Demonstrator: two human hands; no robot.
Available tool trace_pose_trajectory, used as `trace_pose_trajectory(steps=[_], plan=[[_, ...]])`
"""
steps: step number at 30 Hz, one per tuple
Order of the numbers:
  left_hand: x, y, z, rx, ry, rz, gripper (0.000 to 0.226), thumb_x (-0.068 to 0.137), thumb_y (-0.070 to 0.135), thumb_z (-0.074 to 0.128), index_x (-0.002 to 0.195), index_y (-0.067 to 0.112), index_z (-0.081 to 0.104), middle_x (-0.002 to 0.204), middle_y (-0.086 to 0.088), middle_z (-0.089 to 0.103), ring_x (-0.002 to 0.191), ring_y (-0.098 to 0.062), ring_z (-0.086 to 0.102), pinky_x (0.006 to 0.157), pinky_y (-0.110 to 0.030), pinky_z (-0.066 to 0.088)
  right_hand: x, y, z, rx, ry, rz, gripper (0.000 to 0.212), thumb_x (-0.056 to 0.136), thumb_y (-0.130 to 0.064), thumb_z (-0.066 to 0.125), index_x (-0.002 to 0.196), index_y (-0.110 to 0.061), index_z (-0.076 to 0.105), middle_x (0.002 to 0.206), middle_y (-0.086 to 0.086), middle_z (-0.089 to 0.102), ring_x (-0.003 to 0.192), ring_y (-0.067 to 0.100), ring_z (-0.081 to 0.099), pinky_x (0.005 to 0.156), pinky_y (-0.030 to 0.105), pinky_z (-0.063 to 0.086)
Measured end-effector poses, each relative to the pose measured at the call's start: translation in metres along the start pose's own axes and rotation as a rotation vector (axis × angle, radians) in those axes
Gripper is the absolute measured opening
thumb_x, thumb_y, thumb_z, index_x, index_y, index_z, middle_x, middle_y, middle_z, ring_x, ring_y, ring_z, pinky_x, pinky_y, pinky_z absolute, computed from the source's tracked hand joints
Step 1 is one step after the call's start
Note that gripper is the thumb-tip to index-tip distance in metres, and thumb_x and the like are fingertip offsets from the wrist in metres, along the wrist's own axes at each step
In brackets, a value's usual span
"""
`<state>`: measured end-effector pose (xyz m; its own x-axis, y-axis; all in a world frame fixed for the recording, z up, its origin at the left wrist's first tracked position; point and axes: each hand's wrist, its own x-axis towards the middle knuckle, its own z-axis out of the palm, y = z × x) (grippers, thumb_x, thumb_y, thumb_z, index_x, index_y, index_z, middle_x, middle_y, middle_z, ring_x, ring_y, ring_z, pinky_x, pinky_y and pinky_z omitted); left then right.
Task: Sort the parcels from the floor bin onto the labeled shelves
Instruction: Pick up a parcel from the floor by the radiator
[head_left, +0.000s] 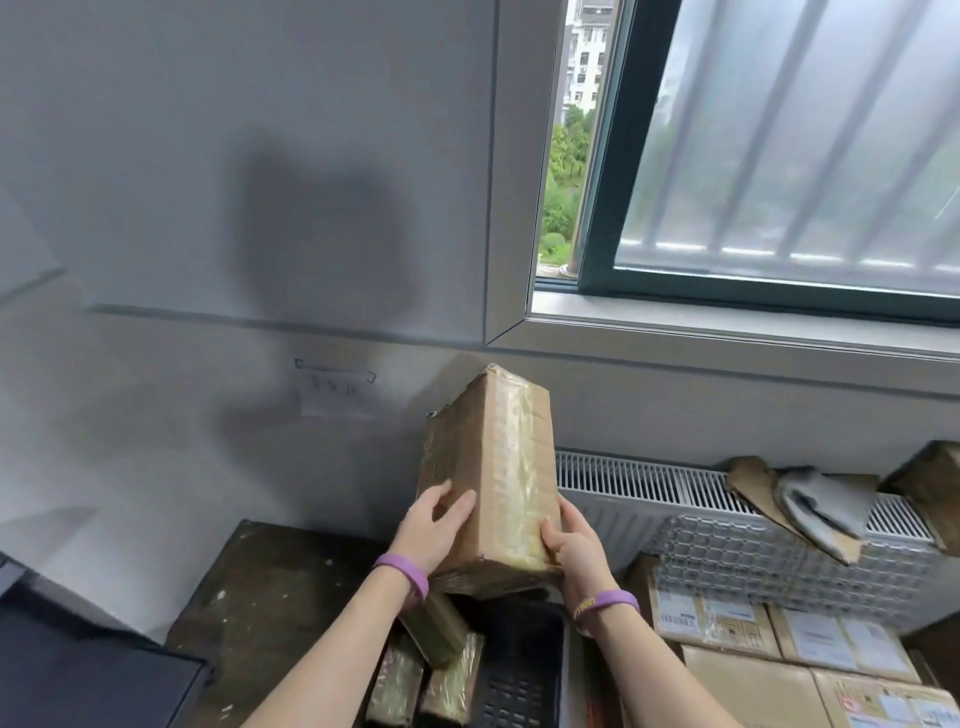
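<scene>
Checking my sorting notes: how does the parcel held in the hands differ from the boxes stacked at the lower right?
The held parcel is up between the left hand and right hand; the stacked boxes rest in place. The held parcel stands on end, tilted; the stacked boxes lie flat. The held parcel shows glossy tape but no label; the stacked boxes show white labels. Both are brown cardboard.

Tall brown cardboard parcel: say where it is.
Head view, centre: the tall brown cardboard parcel is held between left hand and right hand, above the black floor bin, left of the white radiator.
</scene>
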<state>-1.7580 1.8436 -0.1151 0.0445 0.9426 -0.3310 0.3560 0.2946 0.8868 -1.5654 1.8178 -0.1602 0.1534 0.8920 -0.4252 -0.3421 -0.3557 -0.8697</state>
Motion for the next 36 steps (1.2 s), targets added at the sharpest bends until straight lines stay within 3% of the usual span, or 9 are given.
trace_pose_trajectory(steps=[3,10,15,20,24,27,31,33,36], plan=[[0.007,0.008,0.002,0.066,0.056,-0.14,0.091,0.072,0.069,0.062,0.137,0.009,0.04,0.138,-0.008,0.047,0.123,-0.024,0.049,0.105,-0.037,0.039,-0.005,-0.007,0.018,-0.123,-0.054,-0.122,0.052,0.092,0.0,0.058,0.137,-0.024,0.05,0.119,0.003,0.069,0.106,0.019,0.068,0.087,0.035,0.057],[0.01,0.009,0.002,0.026,0.277,-0.068,0.111,0.058,0.045,0.085,0.14,0.018,0.016,0.132,-0.009,0.048,0.119,-0.028,0.05,0.099,-0.038,0.042,-0.015,-0.018,0.051,-0.36,-0.121,-0.345,0.064,0.084,-0.003,0.068,0.142,-0.021,0.047,0.136,-0.006,0.058,0.123,0.001,0.054,0.109,0.025,0.041],[0.014,0.006,-0.015,-0.164,0.283,-0.022,0.095,0.054,0.033,0.091,0.129,0.024,0.034,0.116,0.003,0.057,0.1,-0.015,0.055,0.086,-0.03,0.042,-0.015,-0.021,0.042,-0.441,-0.083,-0.389,0.032,0.094,-0.023,0.061,0.11,-0.051,0.064,0.115,-0.03,0.065,0.115,-0.01,0.056,0.101,0.015,0.043],[0.009,-0.001,-0.021,-0.224,0.201,-0.028,0.079,0.055,0.029,0.091,0.12,0.024,0.047,0.106,0.003,0.065,0.093,-0.012,0.063,0.077,-0.028,0.049,-0.003,-0.017,0.03,-0.426,-0.061,-0.316,0.047,0.09,-0.012,0.066,0.128,-0.035,0.052,0.116,-0.009,0.064,0.102,0.006,0.065,0.094,0.022,0.051],[0.002,-0.012,-0.022,-0.312,0.089,-0.039,0.064,0.048,0.035,0.089,0.104,0.028,0.057,0.096,0.007,0.071,0.087,-0.007,0.067,0.067,-0.02,0.05,0.004,-0.009,0.012,-0.462,-0.125,-0.207,0.046,0.082,-0.015,0.076,0.113,-0.033,0.047,0.109,-0.023,0.056,0.094,-0.02,0.059,0.075,0.0,0.044],[0.001,-0.018,-0.025,-0.248,0.02,-0.01,0.073,0.05,0.028,0.091,0.112,0.031,0.051,0.102,0.009,0.069,0.092,-0.004,0.066,0.072,-0.018,0.049,0.004,-0.002,0.0,-0.49,-0.221,-0.093,0.072,0.083,-0.014,0.075,0.141,-0.029,0.037,0.137,-0.013,0.047,0.122,-0.002,0.05,0.096,0.014,0.044],[-0.002,-0.023,-0.02,0.03,0.001,0.053,0.092,0.056,0.005,0.086,0.129,0.034,0.039,0.119,0.008,0.051,0.107,-0.009,0.054,0.089,-0.02,0.042,0.005,0.0,0.006,-0.288,-0.221,0.046,0.045,0.088,0.002,0.061,0.128,-0.019,0.064,0.125,0.0,0.064,0.109,0.009,0.055,0.069,0.01,0.049],[-0.002,-0.025,-0.016,0.053,0.036,0.056,0.087,0.054,-0.004,0.082,0.123,0.031,0.043,0.123,0.002,0.047,0.11,-0.016,0.052,0.092,-0.026,0.042,0.004,0.003,0.011,-0.135,-0.173,0.107,0.022,0.093,-0.02,0.061,0.112,-0.02,0.073,0.113,0.001,0.072,0.096,0.011,0.067,0.073,0.026,0.057],[-0.001,-0.027,-0.014,-0.008,0.023,0.041,0.073,0.054,-0.018,0.073,0.102,0.031,0.048,0.118,-0.009,0.055,0.108,-0.027,0.057,0.074,-0.024,0.049,0.006,0.005,0.016,-0.012,-0.088,0.134,0.035,0.092,-0.043,0.061,0.113,-0.017,0.07,0.109,0.001,0.074,0.102,0.021,0.069,0.083,0.045,0.059]])
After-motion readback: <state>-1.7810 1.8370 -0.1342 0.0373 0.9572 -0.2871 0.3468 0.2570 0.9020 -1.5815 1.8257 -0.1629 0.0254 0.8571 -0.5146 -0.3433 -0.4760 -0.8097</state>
